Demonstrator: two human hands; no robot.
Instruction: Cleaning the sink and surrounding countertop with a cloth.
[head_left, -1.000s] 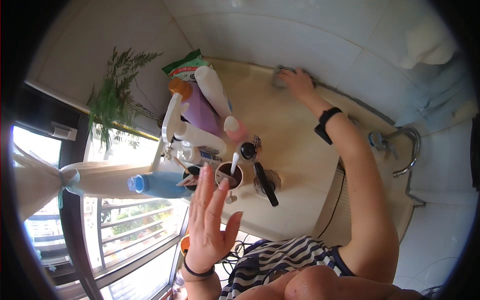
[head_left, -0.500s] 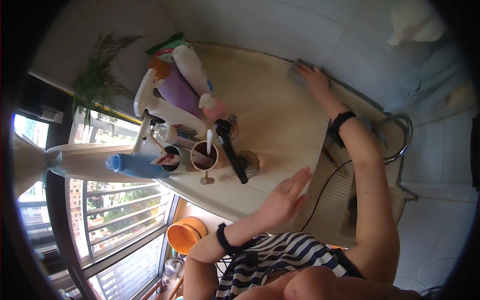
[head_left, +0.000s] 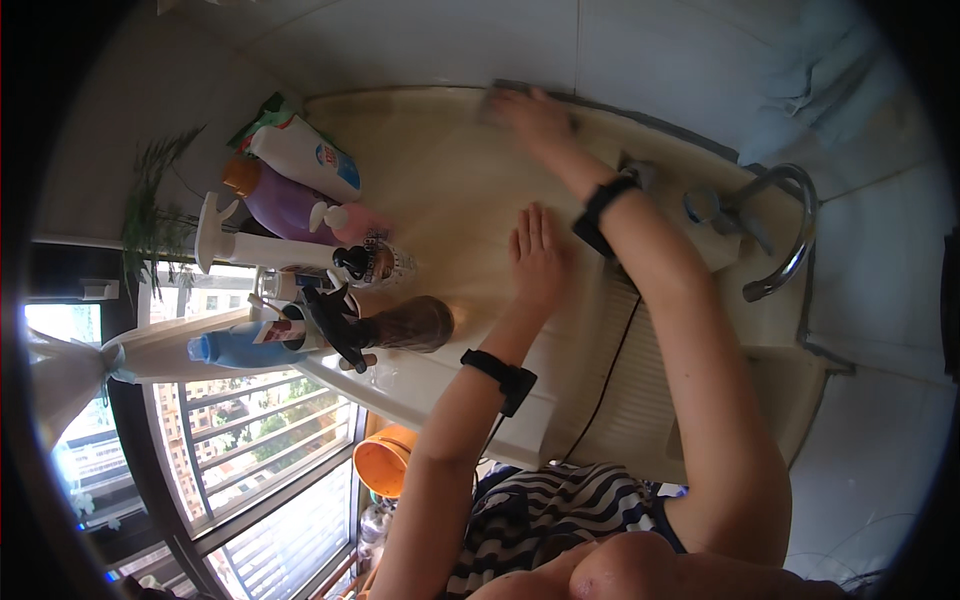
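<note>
My right hand (head_left: 540, 125) reaches to the far edge of the cream countertop (head_left: 460, 180) and presses a grey cloth (head_left: 494, 104) against it by the wall. The fingers are blurred and the cloth is mostly under them. Nearer to me, my left hand (head_left: 541, 265) rests on the countertop with its fingers stretched out and nothing in it. To its left stand a brown spray bottle (head_left: 410, 325) with a black trigger, a clear pump bottle (head_left: 388, 262) with a black top, and a pink pump bottle (head_left: 355, 222).
A purple bottle (head_left: 285, 203), a white bottle (head_left: 305, 160) and a blue bottle (head_left: 245, 345) crowd the left end. At the right are a curved metal faucet (head_left: 805, 225) and a ribbed washboard surface (head_left: 625, 365) with a black cord (head_left: 612, 385). An orange bucket (head_left: 383, 465) sits below, by the window.
My right hand has slid left along the far edge with the grey cloth. My left hand has come forward from above the near edge onto the countertop. The whole view has shifted.
</note>
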